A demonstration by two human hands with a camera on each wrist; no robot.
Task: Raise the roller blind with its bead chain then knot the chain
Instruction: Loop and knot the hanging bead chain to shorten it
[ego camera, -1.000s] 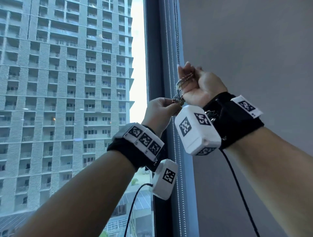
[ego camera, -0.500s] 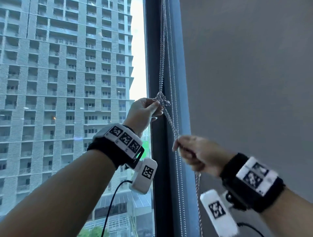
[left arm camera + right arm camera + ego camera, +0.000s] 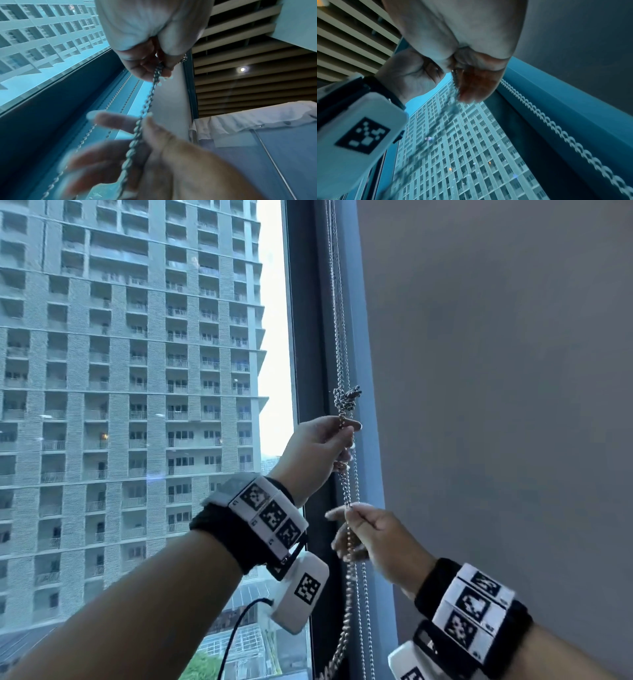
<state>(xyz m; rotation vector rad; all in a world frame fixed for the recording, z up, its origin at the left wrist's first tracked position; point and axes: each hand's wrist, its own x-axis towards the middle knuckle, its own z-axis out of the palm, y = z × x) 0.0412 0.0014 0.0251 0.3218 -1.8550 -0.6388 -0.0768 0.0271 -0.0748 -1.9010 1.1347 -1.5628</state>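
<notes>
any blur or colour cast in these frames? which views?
Head view: mostly sharp, knot crisp, sky blown out. Left wrist view: blue cast, right hand motion-blurred. Right wrist view: blue cast, chain below the right hand smeared.

Your right hand [image 3: 462,44] fills the top of the view, and its fingers [image 3: 476,83] pinch the bead chain [image 3: 456,86]. Beside it you see your left hand [image 3: 409,71] with its wrist camera [image 3: 356,136]. A second chain [image 3: 556,129] runs along the window frame [image 3: 544,102].
</notes>
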